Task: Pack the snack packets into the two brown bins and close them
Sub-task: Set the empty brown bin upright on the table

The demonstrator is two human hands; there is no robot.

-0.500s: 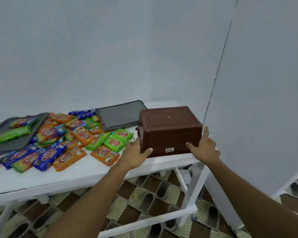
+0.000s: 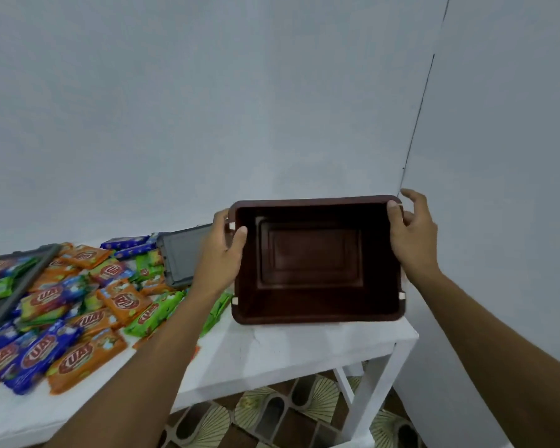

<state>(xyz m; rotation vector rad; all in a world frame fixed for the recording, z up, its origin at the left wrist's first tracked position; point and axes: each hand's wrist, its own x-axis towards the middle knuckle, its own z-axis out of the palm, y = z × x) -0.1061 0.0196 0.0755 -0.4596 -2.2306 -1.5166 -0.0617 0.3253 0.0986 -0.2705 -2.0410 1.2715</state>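
Observation:
A brown bin (image 2: 314,305) is held up over the right end of the white table (image 2: 272,354), tipped so its empty inside faces me. My left hand (image 2: 222,253) grips its left rim, thumb inside. Gripping the right rim is my right hand (image 2: 409,231), thumb over the edge. Several orange, green and blue snack packets (image 2: 88,305) lie heaped on the table's left half. I see only one brown bin.
A grey lid (image 2: 181,257) lies behind my left hand, partly hidden. Another grey lid (image 2: 10,295) sits at the far left with packets on it. White walls meet in a corner at the right. Patterned floor tiles show under the table.
The bin stood upside down on the table with my hands at its sides. Now it is lifted and turned over, opening toward me, both hands on its rim.

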